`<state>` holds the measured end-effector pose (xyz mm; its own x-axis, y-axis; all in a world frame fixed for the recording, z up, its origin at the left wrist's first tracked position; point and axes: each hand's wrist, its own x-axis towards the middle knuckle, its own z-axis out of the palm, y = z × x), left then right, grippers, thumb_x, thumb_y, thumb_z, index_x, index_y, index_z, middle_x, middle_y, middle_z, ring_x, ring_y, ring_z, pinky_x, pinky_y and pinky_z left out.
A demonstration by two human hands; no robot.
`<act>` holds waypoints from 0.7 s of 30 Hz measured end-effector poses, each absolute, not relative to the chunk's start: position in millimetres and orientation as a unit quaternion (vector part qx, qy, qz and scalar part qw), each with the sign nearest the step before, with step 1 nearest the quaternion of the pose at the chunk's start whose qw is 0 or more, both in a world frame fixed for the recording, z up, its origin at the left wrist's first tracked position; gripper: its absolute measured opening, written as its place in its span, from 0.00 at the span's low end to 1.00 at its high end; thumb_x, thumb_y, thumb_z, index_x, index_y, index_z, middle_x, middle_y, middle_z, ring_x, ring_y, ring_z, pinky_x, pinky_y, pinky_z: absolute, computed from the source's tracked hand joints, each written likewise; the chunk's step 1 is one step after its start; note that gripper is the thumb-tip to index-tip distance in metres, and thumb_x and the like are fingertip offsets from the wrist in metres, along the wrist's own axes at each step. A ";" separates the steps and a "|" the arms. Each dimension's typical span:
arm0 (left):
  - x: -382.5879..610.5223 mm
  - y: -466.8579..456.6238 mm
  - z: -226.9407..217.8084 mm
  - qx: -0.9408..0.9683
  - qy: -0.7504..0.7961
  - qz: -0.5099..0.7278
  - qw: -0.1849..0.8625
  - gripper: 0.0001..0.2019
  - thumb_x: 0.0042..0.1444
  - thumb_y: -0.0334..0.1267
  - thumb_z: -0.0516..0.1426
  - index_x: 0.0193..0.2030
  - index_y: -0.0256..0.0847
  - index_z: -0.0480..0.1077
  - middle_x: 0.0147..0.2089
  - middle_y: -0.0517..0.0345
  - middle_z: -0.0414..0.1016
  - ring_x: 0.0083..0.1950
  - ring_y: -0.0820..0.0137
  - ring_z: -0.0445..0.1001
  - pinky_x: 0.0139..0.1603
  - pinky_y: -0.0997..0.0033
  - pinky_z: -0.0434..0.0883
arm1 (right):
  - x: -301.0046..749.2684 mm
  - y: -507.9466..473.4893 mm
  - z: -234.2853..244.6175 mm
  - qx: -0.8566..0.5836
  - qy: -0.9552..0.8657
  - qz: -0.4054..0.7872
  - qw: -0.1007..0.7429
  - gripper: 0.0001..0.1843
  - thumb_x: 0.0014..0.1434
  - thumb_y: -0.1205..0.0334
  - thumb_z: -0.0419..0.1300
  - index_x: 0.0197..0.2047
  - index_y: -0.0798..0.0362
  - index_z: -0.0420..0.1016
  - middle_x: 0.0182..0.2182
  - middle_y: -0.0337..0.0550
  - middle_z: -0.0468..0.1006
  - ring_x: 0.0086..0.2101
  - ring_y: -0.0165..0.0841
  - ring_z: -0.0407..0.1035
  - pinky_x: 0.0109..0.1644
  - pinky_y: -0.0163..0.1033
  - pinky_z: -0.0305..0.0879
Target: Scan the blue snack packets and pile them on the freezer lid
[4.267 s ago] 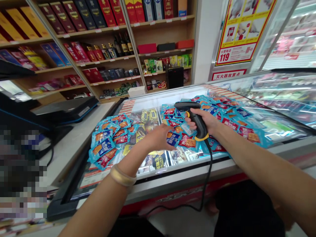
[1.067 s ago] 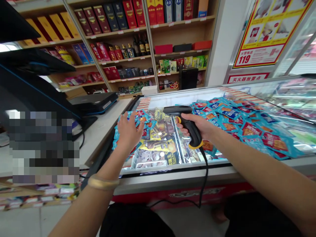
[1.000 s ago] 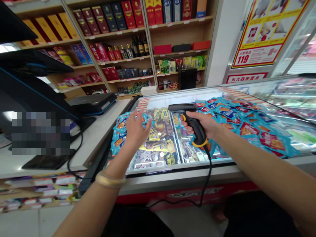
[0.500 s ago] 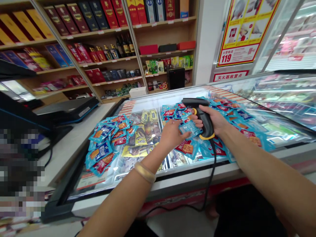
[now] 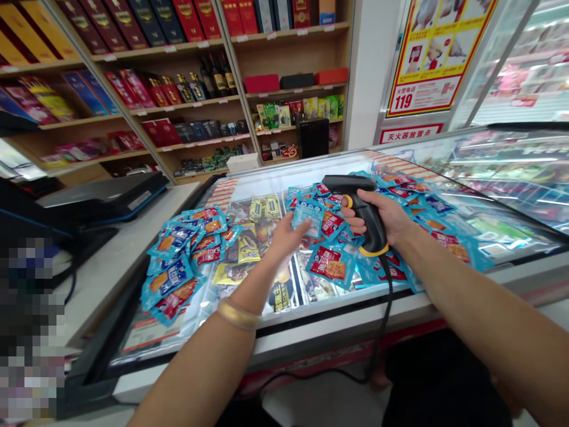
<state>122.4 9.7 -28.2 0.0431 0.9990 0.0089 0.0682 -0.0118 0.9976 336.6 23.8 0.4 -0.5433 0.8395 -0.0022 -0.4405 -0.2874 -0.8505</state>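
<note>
Your left hand (image 5: 287, 237) pinches one flat, pale-blue plastic sachet (image 5: 307, 217) by its left edge, at the centre of the frame; whether the sachet clears those behind it cannot be told. Your right hand (image 5: 390, 220) is wrapped around the curved grip of a black barcode scanner (image 5: 374, 230) with yellow trim, right of centre, its head pointing left. Glossy, crinkled sachets form a large heap (image 5: 329, 265) right of centre and a smaller heap (image 5: 171, 280) at left, both on the glass-topped freezer (image 5: 311, 333). Yellow wrappers (image 5: 249, 245) show beneath the smooth glass. The scanner and your right forearm mask part of the large heap. The flexible black cable (image 5: 389, 296) drops across the freezer's front edge, lower centre. Wooden shelves (image 5: 291, 55) of boxes and bottles span the upper left.
</note>
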 end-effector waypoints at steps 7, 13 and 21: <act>119.4 15.1 -27.3 0.434 0.451 0.601 0.497 0.10 0.59 0.42 0.57 0.45 0.44 0.62 0.37 0.56 0.78 0.37 0.63 0.82 0.39 0.60 0.80 | 335.2 18.7 -1.6 -0.248 -0.449 0.788 0.340 0.13 0.57 0.54 0.64 0.36 0.55 0.69 0.26 0.40 0.68 0.21 0.26 0.59 0.21 0.31 0.60; 118.2 12.1 -24.5 0.450 0.450 0.609 0.473 0.09 0.60 0.40 0.55 0.46 0.44 0.63 0.35 0.58 0.79 0.41 0.64 0.82 0.47 0.59 0.80 | 333.3 17.4 -2.7 -0.265 -0.469 0.785 0.308 0.16 0.55 0.52 0.66 0.33 0.55 0.69 0.25 0.40 0.69 0.20 0.25 0.59 0.21 0.30 0.61; 118.9 10.4 -21.6 0.452 0.446 0.622 0.458 0.08 0.60 0.38 0.53 0.46 0.44 0.62 0.37 0.56 0.80 0.40 0.66 0.82 0.47 0.59 0.80 | 333.6 18.7 -5.2 -0.283 -0.473 0.774 0.311 0.15 0.55 0.52 0.65 0.32 0.55 0.68 0.24 0.39 0.68 0.20 0.26 0.60 0.20 0.30 0.61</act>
